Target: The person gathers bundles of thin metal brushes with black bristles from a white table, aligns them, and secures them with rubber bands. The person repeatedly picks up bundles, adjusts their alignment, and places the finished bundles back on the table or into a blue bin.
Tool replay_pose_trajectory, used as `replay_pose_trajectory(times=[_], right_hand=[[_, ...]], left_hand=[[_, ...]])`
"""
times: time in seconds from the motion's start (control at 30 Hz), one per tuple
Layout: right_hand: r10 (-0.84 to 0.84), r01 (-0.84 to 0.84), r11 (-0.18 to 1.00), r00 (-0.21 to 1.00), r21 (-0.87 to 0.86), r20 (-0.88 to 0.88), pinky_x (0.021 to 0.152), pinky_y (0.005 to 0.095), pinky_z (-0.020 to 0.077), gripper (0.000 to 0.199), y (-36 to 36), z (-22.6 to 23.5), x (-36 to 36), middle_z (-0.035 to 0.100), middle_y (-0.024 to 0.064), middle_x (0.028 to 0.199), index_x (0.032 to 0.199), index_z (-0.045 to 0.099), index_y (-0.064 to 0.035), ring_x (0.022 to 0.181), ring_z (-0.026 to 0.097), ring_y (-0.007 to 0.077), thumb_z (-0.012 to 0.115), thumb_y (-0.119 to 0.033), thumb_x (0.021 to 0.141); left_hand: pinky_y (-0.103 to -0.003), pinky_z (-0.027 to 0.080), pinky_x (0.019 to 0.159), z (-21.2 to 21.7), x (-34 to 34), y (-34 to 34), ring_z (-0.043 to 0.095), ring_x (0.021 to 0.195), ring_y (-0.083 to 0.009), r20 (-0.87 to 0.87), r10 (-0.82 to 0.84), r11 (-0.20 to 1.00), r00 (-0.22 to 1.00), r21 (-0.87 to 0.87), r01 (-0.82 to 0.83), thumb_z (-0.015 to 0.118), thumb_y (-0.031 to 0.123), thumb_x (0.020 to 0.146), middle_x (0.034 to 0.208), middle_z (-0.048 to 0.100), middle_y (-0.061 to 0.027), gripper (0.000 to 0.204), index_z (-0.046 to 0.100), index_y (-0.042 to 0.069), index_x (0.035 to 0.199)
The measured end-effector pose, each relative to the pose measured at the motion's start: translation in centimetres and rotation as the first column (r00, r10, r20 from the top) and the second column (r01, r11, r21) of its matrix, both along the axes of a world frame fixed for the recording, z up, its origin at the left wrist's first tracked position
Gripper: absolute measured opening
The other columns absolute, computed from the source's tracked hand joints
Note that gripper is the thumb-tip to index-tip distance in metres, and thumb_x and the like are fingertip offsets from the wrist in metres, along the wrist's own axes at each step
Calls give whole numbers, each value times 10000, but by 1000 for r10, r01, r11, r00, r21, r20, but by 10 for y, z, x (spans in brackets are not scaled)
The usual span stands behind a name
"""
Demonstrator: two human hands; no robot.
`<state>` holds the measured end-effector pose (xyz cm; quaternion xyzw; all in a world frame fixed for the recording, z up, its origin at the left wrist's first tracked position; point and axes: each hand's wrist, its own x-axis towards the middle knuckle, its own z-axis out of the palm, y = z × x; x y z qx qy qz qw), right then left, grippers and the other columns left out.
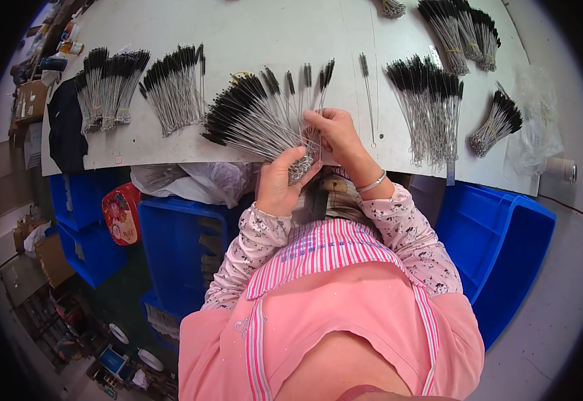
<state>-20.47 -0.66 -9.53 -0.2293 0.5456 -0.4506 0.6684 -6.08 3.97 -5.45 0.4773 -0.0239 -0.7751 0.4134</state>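
One pale table [271,33], near edge close before the person, presumably so that everything on it lies within reach.

One blue bin [482,227], at the person's right, below table level; a second blue bin [158,230] at the left.

One large fan of wire brushes [241,113], black-bristled, at the table's near edge, directly before the person. Bristles spread up and leftward, looped ends gathered together (the narrow end, which probably explains the hold).

One loose pile [428,107], right of the fan, bristles all pointing away from the person; the shared direction likely keeps loops nearest the hands.

Two further clusters, left of the fan: a near cluster [173,90] and an outer cluster [109,83], laid the same way.

One left hand [280,179], closed around the fan's looped ends, thumb above, fingers beneath, seemingly to anchor the whole bunch.

One right hand [338,136], thumb and forefinger pinched on thin wires at the fan's right side; how many, cannot tell.

One small bundle [497,123], far right, tilted, apart from the pile.

One single brush [369,100], lying alone between fan and pile, perhaps set aside for separate handling.
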Motion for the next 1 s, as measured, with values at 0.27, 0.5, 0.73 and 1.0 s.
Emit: replay_pose_trajectory(times=[0.27,0.5,0.73,1.0], right_hand=[[19,-17,999,999,-27,49,478,252,435,204,-2,-1,9,618,73,681,772,634,65,555,559,109,698,-129,782],[10,-18,997,994,-70,-110,469,256,418,176,-5,-14,8,586,51,651,733,630,47,549,531,97,673,-120,770],[72,-72,997,997,-11,9,452,262,403,167,-4,-5,12,571,40,626,737,626,35,537,523,98,683,-121,755],[10,-38,993,973,-114,-232,555,301,483,228,-5,-16,12,625,97,649,747,596,70,602,604,141,639,-153,748]], left_hand=[[-448,521,918,3,3,3,604,961,-218,-46,2,1000,999,-19,-2,604,7,832,977,636,-85,114,617,20,944],[-457,502,947,-6,10,6,600,973,-232,-117,-15,999,993,-36,11,597,4,830,989,634,-92,112,617,26,939],[-467,490,958,-14,17,9,600,988,-276,-168,-6,1000,986,-20,3,579,4,829,1019,636,-116,130,616,5,954],[-463,492,954,-11,16,9,610,967,-253,-122,-22,999,992,-37,18,554,22,828,983,637,-110,118,626,-4,917]])
